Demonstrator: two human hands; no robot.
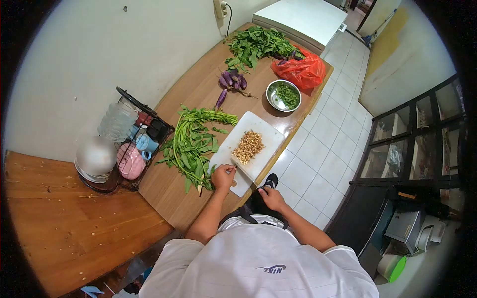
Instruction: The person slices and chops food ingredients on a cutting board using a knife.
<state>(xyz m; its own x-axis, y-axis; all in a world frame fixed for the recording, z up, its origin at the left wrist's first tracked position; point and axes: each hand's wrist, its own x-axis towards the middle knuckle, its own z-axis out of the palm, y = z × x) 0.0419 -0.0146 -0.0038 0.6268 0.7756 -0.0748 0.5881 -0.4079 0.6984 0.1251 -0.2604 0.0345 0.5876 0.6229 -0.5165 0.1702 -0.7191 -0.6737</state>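
Observation:
My right hand (272,198) is closed around the handle of a knife (246,172), near the front edge of the table. The blade reaches left over the white cutting board (253,121). My left hand (222,178) rests at the board's near left part, fingers curled together beside the blade's far end; what they pinch, if anything, is too small to make out. On the board, just beyond the blade, lies a heap of chopped, golden-brown bits (248,147). Leafy green stems (191,144) lie left of the board, close to my left hand.
Farther back are purple eggplants (232,80), a metal bowl (283,95) of chopped greens, a red plastic bag (303,72) and more leafy greens (258,43). A black dish rack (144,134) with cups stands left by the wall. The table's right edge (303,121) borders the tiled floor.

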